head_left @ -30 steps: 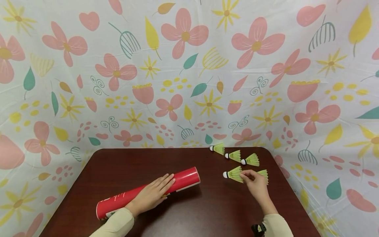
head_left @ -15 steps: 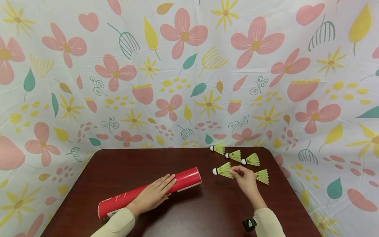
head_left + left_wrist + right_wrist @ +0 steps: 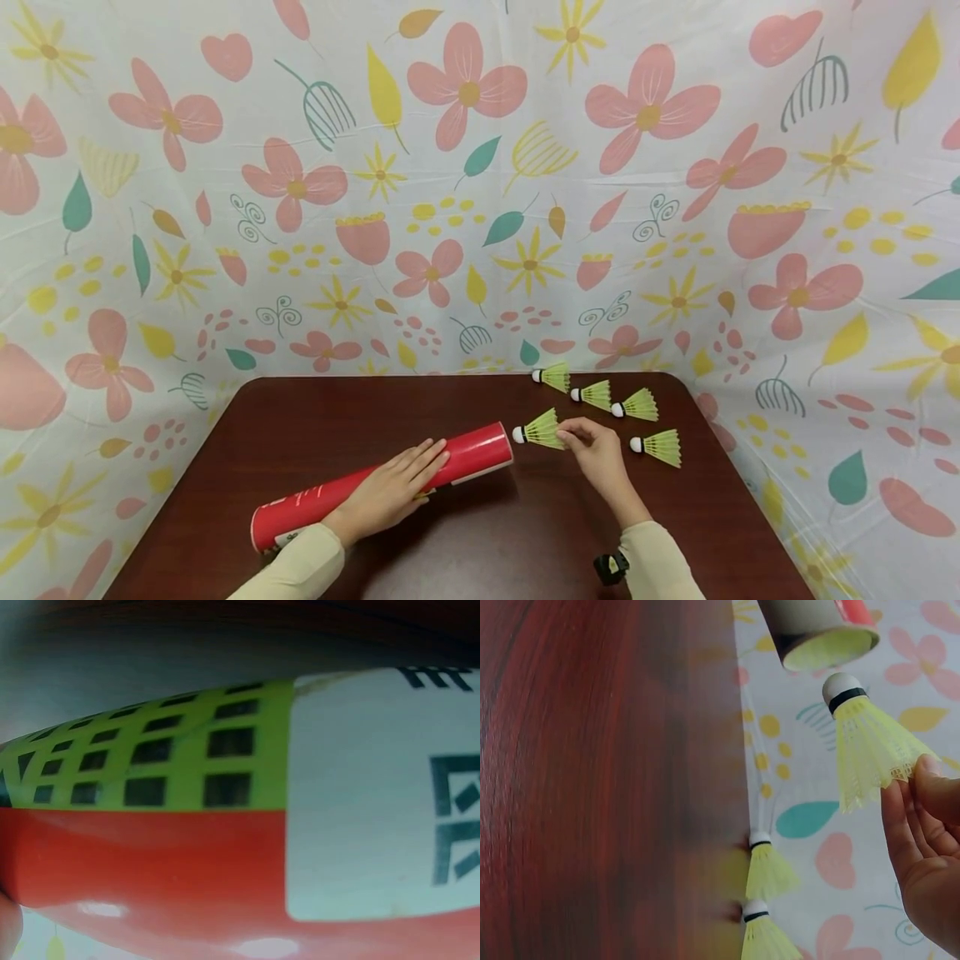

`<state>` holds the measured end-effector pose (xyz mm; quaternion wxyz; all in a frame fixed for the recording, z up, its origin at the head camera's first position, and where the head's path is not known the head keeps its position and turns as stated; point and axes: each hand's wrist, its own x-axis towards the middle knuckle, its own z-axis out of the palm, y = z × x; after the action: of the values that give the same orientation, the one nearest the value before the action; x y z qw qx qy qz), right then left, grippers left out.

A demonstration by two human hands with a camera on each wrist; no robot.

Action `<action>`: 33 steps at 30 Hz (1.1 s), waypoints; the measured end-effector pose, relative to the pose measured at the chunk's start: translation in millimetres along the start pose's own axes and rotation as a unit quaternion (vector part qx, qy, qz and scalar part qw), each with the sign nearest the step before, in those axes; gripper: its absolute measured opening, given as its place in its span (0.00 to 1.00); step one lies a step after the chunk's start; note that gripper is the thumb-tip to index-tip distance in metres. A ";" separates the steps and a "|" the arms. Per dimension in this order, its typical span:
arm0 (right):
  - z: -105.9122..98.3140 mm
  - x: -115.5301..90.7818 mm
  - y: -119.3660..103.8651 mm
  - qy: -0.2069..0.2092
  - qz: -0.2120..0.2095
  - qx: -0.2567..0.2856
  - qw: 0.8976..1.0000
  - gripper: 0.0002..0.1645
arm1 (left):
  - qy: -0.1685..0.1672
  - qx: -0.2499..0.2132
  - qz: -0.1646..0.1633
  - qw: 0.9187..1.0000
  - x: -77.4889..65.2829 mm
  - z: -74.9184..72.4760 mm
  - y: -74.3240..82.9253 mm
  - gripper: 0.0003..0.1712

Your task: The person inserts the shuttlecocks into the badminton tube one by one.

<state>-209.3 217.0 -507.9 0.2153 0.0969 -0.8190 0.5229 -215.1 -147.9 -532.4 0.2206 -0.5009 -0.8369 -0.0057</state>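
A red cylindrical shuttlecock tube [image 3: 476, 450] lies slantwise over the dark table in the head view. My left hand [image 3: 390, 492] holds it from above, the fingers laid across its top and the thumb on the near side. The left wrist view shows its printed side, with a yellow-green checked band and white label [image 3: 360, 795]. My right hand [image 3: 596, 454] pinches a yellow shuttlecock [image 3: 542, 429] by its skirt edge, white cork pointing left. In the right wrist view that cork [image 3: 841, 684] is just short of the tube's open end [image 3: 832, 649].
Several other yellow shuttlecocks lie on the table's right side: one [image 3: 660, 447] right of my right hand, others, such as this shuttlecock [image 3: 637, 405], in a slanting row near the back edge. A flower-printed cloth [image 3: 465, 208] hangs behind the table [image 3: 315, 417].
My right hand has carried the pinched shuttlecock leftward, up to the tube's right end, uncovering the shuttlecock behind it. My left hand and the tube have barely shifted.
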 end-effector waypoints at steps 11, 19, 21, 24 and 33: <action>15.6 -1.2 -3.4 -0.020 0.006 0.034 0.999 0.03 | 0.003 -0.008 0.001 1.000 1.0 6.8 1.4 0.54; 18.6 -4.2 -44.3 -0.055 0.020 0.054 0.997 0.03 | -0.001 -0.007 -0.001 1.000 3.7 5.0 1.9 0.54; 20.2 -4.8 -45.7 -0.062 0.034 0.063 0.995 0.04 | -0.003 -0.007 -0.002 1.000 4.0 4.7 1.8 0.54; 25.7 -5.6 -38.6 -0.065 0.033 0.074 0.995 0.04 | -0.002 -0.010 -0.001 1.000 4.1 4.5 1.8 0.54; 42.7 -4.5 -10.5 -0.061 0.022 0.070 0.995 0.02 | 0.006 -0.013 0.001 1.000 4.6 4.8 2.0 0.54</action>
<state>-212.0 173.9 -516.8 0.1460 0.1254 -0.7938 0.5769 -216.9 -141.9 -535.4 0.2192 -0.5044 -0.8350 -0.0191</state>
